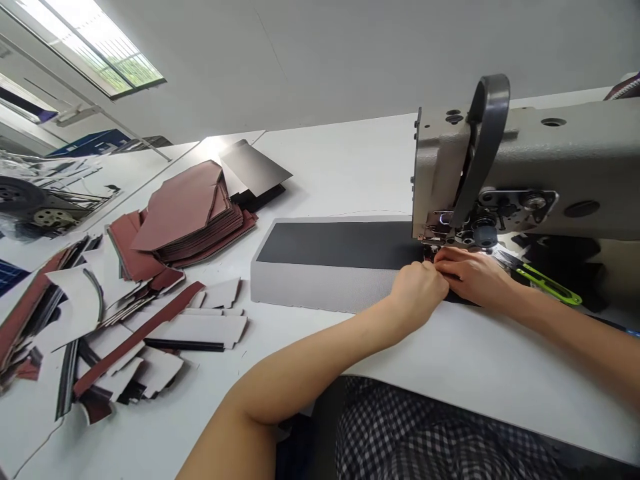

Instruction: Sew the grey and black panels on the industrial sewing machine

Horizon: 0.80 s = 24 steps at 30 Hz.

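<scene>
Checked clothing (425, 440) is showing below the white table (350, 160), with an industrial sewing machine (500, 160) standing on it.
Left hand (417, 293) is curling shut, pinching the dark panel (340, 245) that is lying on a grey block (320, 287) up to the presser foot (431, 250); right hand (475, 277) is half-curled just beside it, its grip unclear; maroon leather pieces (185, 213) are lying upper left.

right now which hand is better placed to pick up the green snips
Probably the right hand: its wrist lies close beside the green thread snips. The left hand sits farther off, with the right hand between it and them.
</scene>
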Each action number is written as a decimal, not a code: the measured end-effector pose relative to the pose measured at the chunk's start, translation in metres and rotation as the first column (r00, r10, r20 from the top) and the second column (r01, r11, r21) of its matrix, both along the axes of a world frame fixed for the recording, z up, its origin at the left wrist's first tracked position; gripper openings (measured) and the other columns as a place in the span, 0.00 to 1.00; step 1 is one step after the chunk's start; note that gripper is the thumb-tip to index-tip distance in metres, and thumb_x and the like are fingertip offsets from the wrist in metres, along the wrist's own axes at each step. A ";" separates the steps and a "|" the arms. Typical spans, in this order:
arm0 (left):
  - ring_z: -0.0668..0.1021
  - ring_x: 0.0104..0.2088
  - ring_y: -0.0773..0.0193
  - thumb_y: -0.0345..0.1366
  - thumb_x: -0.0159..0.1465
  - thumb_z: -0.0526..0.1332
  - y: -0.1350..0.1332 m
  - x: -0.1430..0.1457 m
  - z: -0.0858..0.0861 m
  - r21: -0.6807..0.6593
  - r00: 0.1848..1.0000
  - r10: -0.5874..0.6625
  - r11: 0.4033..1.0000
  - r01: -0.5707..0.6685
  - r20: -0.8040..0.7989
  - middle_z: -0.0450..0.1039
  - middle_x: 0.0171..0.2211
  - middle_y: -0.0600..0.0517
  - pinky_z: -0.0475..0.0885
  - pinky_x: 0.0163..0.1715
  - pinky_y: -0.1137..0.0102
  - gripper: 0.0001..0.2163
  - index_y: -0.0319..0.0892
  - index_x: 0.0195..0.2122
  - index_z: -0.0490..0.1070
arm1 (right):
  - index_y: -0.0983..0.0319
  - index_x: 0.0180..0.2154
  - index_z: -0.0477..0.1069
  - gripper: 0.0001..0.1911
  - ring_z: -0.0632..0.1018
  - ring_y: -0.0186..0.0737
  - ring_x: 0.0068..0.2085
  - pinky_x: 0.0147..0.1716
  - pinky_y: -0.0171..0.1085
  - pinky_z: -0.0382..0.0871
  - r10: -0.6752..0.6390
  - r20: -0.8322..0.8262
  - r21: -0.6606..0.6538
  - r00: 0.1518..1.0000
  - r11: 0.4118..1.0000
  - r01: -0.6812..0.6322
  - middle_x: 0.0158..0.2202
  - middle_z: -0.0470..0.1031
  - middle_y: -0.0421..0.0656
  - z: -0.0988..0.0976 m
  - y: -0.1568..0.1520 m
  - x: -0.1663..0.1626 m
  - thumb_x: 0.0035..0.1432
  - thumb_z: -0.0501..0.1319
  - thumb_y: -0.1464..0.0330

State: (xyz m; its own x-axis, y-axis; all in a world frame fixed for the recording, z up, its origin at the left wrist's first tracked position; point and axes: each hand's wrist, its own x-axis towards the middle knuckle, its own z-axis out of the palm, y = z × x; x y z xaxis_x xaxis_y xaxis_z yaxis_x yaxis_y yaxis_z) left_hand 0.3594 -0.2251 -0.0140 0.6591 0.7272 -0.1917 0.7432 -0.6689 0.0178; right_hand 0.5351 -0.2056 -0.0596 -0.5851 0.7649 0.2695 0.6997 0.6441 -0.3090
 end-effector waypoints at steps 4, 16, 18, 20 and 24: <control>0.81 0.38 0.55 0.22 0.63 0.59 0.002 -0.001 -0.002 -0.007 1.000 -0.006 1.000 0.006 0.020 0.76 0.37 0.41 0.73 0.33 0.69 0.09 0.33 0.42 0.76 | 0.55 0.38 0.79 0.16 0.76 0.33 0.29 0.28 0.34 0.66 -0.003 0.007 -0.036 1.000 0.999 0.003 0.41 0.78 0.40 0.004 0.000 0.002 0.66 0.52 0.67; 0.79 0.31 0.60 0.32 0.66 0.55 0.007 -0.026 -0.020 0.011 0.926 0.307 0.948 -0.317 0.218 0.76 0.38 0.50 0.68 0.29 0.68 0.07 0.42 0.35 0.72 | 0.54 0.39 0.79 0.14 0.79 0.38 0.38 0.35 0.37 0.68 -0.250 -0.095 -0.137 0.964 0.962 0.236 0.42 0.79 0.38 -0.004 -0.009 -0.016 0.68 0.54 0.63; 0.79 0.31 0.60 0.32 0.65 0.55 0.006 -0.026 -0.021 0.002 0.920 0.315 0.946 -0.325 0.233 0.76 0.37 0.51 0.66 0.28 0.68 0.06 0.43 0.34 0.71 | 0.54 0.38 0.79 0.13 0.78 0.37 0.37 0.32 0.36 0.66 -0.314 -0.097 -0.173 0.944 0.940 0.295 0.42 0.79 0.37 -0.003 -0.012 -0.021 0.67 0.55 0.64; 0.78 0.30 0.61 0.32 0.65 0.55 0.006 -0.027 -0.021 -0.006 0.913 0.313 0.946 -0.323 0.262 0.75 0.38 0.52 0.66 0.28 0.68 0.06 0.43 0.35 0.71 | 0.54 0.35 0.78 0.12 0.78 0.36 0.36 0.31 0.36 0.63 -0.369 -0.085 -0.209 0.926 0.915 0.345 0.41 0.79 0.37 -0.001 -0.012 -0.026 0.66 0.56 0.64; 0.77 0.29 0.66 0.31 0.65 0.56 0.007 -0.033 -0.025 -0.036 0.892 0.284 0.956 -0.291 0.351 0.74 0.42 0.53 0.67 0.28 0.70 0.06 0.44 0.40 0.72 | 0.56 0.31 0.77 0.09 0.76 0.37 0.34 0.30 0.35 0.60 -0.447 -0.036 -0.272 0.894 0.865 0.422 0.35 0.78 0.37 0.005 -0.008 -0.033 0.62 0.59 0.66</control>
